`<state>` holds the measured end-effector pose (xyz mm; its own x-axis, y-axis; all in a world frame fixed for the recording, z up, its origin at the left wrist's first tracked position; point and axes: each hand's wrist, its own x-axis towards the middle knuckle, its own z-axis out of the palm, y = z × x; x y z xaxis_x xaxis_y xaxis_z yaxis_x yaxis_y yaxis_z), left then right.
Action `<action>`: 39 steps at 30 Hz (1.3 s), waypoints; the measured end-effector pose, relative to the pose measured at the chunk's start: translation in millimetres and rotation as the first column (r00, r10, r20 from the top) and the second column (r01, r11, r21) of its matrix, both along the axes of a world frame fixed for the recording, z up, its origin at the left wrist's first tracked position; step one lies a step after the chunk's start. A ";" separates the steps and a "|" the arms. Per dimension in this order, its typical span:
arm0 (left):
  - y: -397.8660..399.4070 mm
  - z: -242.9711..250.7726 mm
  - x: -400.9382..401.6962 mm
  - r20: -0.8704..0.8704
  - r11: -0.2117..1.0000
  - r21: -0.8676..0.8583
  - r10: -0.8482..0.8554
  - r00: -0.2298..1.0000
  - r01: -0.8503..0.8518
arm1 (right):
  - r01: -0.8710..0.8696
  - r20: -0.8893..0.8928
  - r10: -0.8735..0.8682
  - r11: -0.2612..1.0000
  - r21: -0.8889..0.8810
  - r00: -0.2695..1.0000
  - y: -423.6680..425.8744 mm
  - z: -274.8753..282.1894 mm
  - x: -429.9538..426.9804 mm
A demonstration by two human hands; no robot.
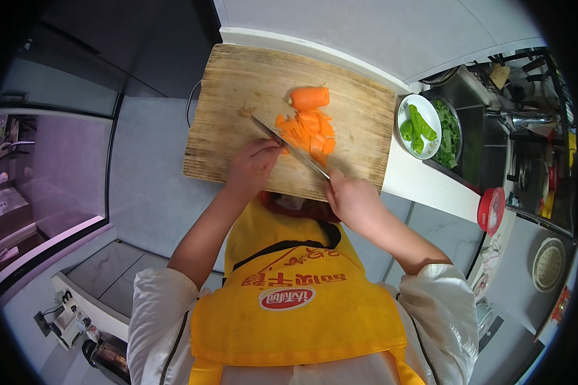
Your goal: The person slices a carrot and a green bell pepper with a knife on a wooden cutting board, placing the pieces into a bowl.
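Note:
A thick wooden cutting board point(236, 82) lies before me. My right hand point(354, 197) grips a kitchen knife point(304, 160) by its handle, the blade slanting up and left over the board. At the blade's middle, the bunched fingertips of my left hand point(255, 163) touch or nearly touch the metal. A bit of orange shows at those fingertips; whether they pinch it is unclear. Cut carrot slices point(309, 120) are piled just beyond the blade, partly fanned out. Behind the pile rests an uncut carrot piece point(310, 98), its cut end facing right.
Right of the board, a white plate point(404, 107) holds green peppers point(418, 126). Beside it, a metal bowl of leafy greens point(446, 134) stands by the sink faucet point(525, 118). A red round container point(491, 211) sits at the counter edge. A red-rimmed container point(282, 202) shows below the board.

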<state>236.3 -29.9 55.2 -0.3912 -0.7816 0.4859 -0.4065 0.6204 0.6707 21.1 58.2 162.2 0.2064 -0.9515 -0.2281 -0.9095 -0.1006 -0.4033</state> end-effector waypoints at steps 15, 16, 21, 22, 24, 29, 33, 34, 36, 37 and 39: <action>-1.1 -3.4 0.3 -0.025 1.000 0.016 -0.005 1.000 0.005 | 0.021 -0.021 -0.023 0.998 -0.065 1.000 1.7 12.6 4.8; -0.7 -4.0 0.0 -0.025 1.000 0.015 0.007 1.000 -0.007 | 0.024 -0.022 -0.026 0.998 -0.065 0.999 4.7 12.0 1.0; -0.8 -3.7 -0.8 -0.022 1.000 0.001 0.017 1.000 -0.017 | -0.012 -0.032 0.011 0.999 -0.032 0.999 2.3 7.6 -1.7; -0.8 -2.8 -1.0 -0.027 1.000 0.006 0.016 1.000 -0.016 | -0.009 -0.031 0.008 1.000 -0.030 0.999 -1.2 4.9 -0.6; -0.5 -0.7 0.4 -0.029 1.000 0.012 0.016 0.999 -0.015 | -0.022 -0.032 0.023 0.999 0.037 0.999 -11.3 -3.8 3.9; -0.4 -2.4 1.4 -0.020 0.994 0.106 0.009 1.000 -0.007 | 0.024 -0.001 -0.024 1.000 -0.008 1.000 -39.9 -21.5 27.4; -1.0 3.1 1.0 -0.043 0.995 0.104 -0.007 0.999 0.011 | 0.085 0.177 -0.067 0.992 -0.097 0.982 -58.1 -39.4 18.6; -1.6 2.4 2.3 -0.038 0.996 0.093 -0.002 0.999 0.005 | 0.085 0.174 -0.066 0.991 -0.103 0.983 -56.7 -37.1 17.4; -3.2 0.0 1.9 -0.037 0.997 0.078 0.002 0.999 0.001 | 0.113 0.146 -0.094 0.985 -0.127 0.985 -50.7 -26.9 17.0; -3.6 -2.1 2.8 -0.044 0.999 0.046 0.002 0.999 0.000 | 0.109 0.147 -0.089 0.986 -0.129 0.985 -44.8 -20.9 17.2; -3.7 -2.1 3.3 -0.052 1.000 0.013 0.003 0.999 -0.003 | 0.060 0.046 -0.054 0.990 -0.128 0.997 -27.1 -6.2 14.4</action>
<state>239.6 -33.6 53.1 -0.3633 -0.7892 0.4951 -0.3727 0.6101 0.6991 35.5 31.1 156.0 0.1580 -0.9829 -0.0944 -0.8976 -0.1031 -0.4287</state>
